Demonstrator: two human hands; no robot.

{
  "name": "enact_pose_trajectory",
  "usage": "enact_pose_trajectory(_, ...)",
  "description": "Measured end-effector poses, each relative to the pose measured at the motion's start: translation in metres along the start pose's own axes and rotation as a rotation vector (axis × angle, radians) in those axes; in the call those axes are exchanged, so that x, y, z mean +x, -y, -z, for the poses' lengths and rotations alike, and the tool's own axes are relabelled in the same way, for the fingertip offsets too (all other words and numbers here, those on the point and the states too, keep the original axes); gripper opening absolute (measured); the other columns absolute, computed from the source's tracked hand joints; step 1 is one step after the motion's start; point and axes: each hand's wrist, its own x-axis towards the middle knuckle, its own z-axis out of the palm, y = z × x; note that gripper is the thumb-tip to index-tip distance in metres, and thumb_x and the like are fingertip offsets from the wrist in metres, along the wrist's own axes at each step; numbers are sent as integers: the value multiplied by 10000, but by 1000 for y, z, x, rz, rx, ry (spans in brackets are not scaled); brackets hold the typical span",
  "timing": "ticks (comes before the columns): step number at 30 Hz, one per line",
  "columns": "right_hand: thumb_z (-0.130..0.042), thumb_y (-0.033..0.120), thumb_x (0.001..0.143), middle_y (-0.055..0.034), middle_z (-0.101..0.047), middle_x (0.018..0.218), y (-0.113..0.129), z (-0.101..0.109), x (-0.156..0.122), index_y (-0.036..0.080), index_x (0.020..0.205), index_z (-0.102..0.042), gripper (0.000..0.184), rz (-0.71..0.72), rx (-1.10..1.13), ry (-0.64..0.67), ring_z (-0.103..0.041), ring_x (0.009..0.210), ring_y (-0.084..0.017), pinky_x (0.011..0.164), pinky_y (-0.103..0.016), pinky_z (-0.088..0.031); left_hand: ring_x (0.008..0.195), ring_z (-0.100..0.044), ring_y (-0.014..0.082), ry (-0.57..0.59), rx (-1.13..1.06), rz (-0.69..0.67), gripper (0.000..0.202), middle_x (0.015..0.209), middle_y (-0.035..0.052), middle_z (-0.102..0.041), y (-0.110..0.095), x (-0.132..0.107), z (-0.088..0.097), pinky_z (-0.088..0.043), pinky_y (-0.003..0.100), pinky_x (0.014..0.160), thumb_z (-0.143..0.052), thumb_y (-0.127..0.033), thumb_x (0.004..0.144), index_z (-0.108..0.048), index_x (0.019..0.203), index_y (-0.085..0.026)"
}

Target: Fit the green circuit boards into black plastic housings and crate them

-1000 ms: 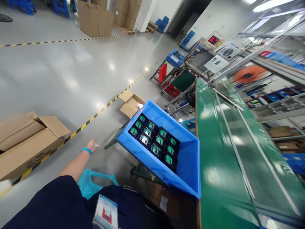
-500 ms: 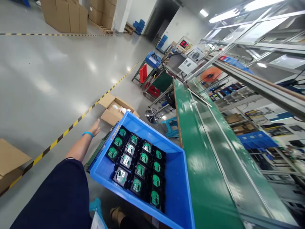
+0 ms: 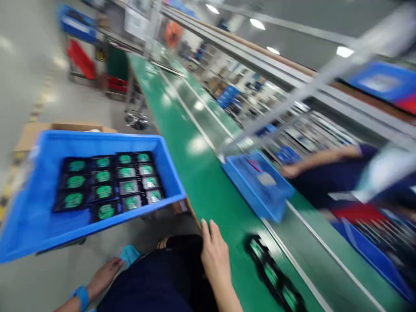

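My left hand (image 3: 105, 277), with a blue band on its wrist, is low beside my leg, its fingers curled at the edge of a light blue plastic stool (image 3: 130, 255). My right hand (image 3: 215, 251) lies at the near edge of the green workbench (image 3: 204, 182), fingers stretched out and nothing in them. To the left stands a large blue bin (image 3: 42, 229) holding several black square housings with green circuit boards (image 3: 103, 190). Right of my right hand, a blurred row of black housings with green boards (image 3: 271, 273) rests on the bench.
Farther along the bench sits a shallow blue tray (image 3: 256, 182) with small items inside. Across it, a co-worker's arm (image 3: 318, 160) reaches toward that tray. A metal frame (image 3: 279, 108) rises over the bench. Behind the bin is a cardboard box (image 3: 29, 136).
My view has swung right, bringing the tray, co-worker and bench housings into sight. My left hand has dropped from beside the bin to the stool. My right hand has come into view.
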Motion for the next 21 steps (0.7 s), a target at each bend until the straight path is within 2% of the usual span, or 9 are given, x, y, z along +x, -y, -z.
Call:
enact_pose_trajectory(2,-399,-8,878,-198,-573,1444,7,7,4,240,1572,-365,738,-39,48,-1,-568,1331,-329,978,-477,-543,970,-732,233,141,56,-124,388,1035,34,-766,-34,15,-8,-613,374,869,-447,-558,963,-719,1029,-290)
enact_pose_trajectory(4,-495,89,927,-166,-625,1388,6,13,4,219,1473,-499,561,-69,207,-16,-573,1316,-279,1015,-435,-512,1091,-702,228,194,93,-320,402,1144,8,-751,-85,35,-9,-577,366,960,-416,-565,971,-709,1104,-324)
enact_pose_trajectory(8,-576,200,962,-52,-750,1117,-4,31,-32,253,1181,-665,242,-155,453,-263,-668,1079,-162,951,-348,-484,966,-694,174,154,88,-940,222,996,-2,-756,-228,68,-21,-527,301,912,-545,-416,981,-721,1008,-285)
enact_pose_trajectory(11,-598,157,943,-15,-758,961,-10,49,-79,244,1097,-672,192,-357,459,-421,-671,912,-148,853,-340,-465,914,-674,184,185,241,-1183,264,967,29,-750,-333,79,-60,-496,328,880,-508,-400,1010,-709,1005,-228)
enact_pose_trajectory(14,-595,116,933,-13,-741,889,-20,61,-116,222,1091,-665,202,-545,439,-482,-644,821,-150,789,-338,-447,930,-659,249,224,646,-1212,418,968,71,-748,-414,84,-126,-467,403,858,-424,-486,1022,-728,939,-211)
enact_pose_trajectory(16,-586,106,933,-13,-733,864,-26,64,-129,214,1079,-662,197,-611,451,-509,-631,795,-149,766,-328,-450,976,-665,300,237,838,-1176,462,947,113,-750,-449,86,-173,-455,433,854,-424,-508,1012,-743,914,-190)
enact_pose_trajectory(18,-576,107,933,-15,-732,857,-30,63,-134,211,1075,-657,194,-626,485,-526,-628,781,-149,749,-322,-456,958,-682,345,257,919,-1142,456,888,168,-748,-470,86,-212,-454,446,825,-511,-510,973,-751,863,-138)
enact_pose_trajectory(19,-571,110,932,-15,-732,854,-31,62,-134,211,1075,-655,193,-620,500,-526,-630,773,-149,740,-322,-456,932,-693,356,267,940,-1125,441,862,190,-745,-476,86,-225,-455,444,810,-561,-498,948,-751,842,-114)
enact_pose_trajectory(21,-564,111,929,-11,-729,841,-32,61,-134,210,1074,-652,196,-595,510,-515,-636,751,-147,728,-327,-450,885,-714,348,291,988,-1086,399,833,204,-744,-479,85,-239,-459,426,793,-630,-465,912,-750,829,-93)
